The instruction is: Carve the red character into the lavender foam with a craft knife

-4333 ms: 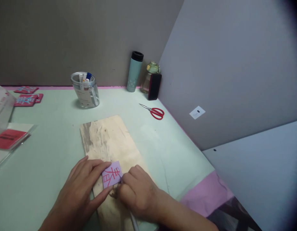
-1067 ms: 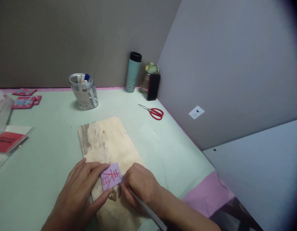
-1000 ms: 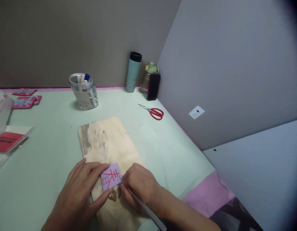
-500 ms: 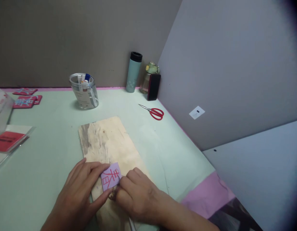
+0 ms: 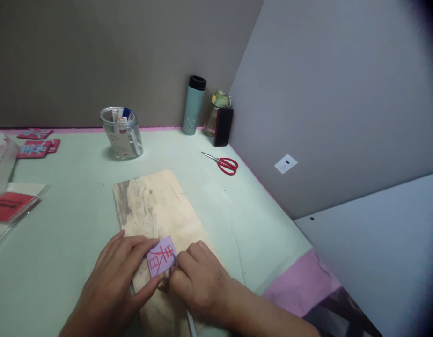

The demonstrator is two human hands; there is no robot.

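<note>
A small purple square block (image 5: 156,269) with a red-lined Chinese character lies over the wooden board (image 5: 167,206). Thumb and fingers of my left hand (image 5: 113,276) pinch it at two of its edges. My right hand (image 5: 200,278) is curled round a slim carving tool (image 5: 192,325), whose pale handle comes out below the fist. The tool's thin tip touches or nearly touches the block's right side, by the red strokes. Most of the tool is hidden in my fingers.
Red-handled scissors (image 5: 226,164) lie beyond the board. A clear jar of pens (image 5: 123,140), a teal tumbler (image 5: 194,107), a green-lidded bottle (image 5: 211,121) and a phone (image 5: 223,127) stand behind. Red carved squares (image 5: 35,149) and a plastic packet (image 5: 12,206) sit at left.
The tool has shifted slightly in my right hand, and its tip shows a little more beside the block. My left hand keeps its grip in place. The view has moved very slightly.
</note>
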